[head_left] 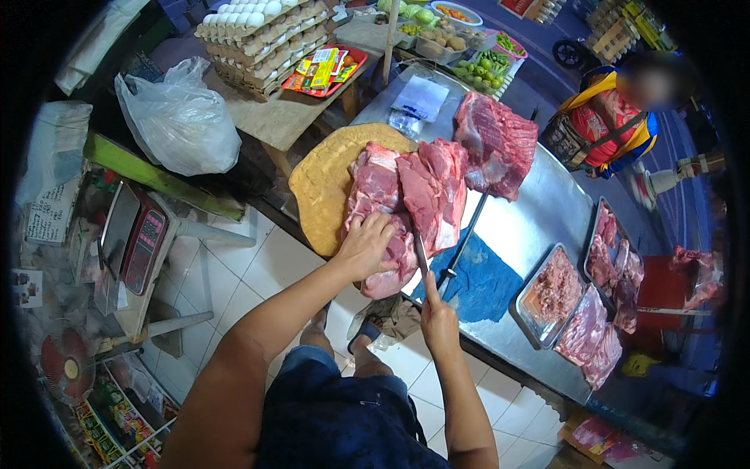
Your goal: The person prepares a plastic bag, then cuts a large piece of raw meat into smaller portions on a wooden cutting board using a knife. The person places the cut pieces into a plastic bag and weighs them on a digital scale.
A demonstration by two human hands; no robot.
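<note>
A large piece of raw meat (376, 181) lies on a round, worn wooden chopping board (312, 184). My left hand (367, 246) rests on its near part, fingers apart and pressed against the surface. My right hand (440, 322) is closed round the handle of a knife (423, 256), index finger stretched along it. The blade points away from me, against the near end of the darker red meat (426, 184) to the right; how deep it sits is hidden. Beyond lies a ribbed slab of meat (496, 144).
On the metal table (500, 234) are a blue cloth (484, 277), a long dark rod (469, 230) and a tray of ground meat (547, 297). Egg trays (266, 47) stand far left, a scale (141, 238) at left. A person (613, 117) is beyond the table.
</note>
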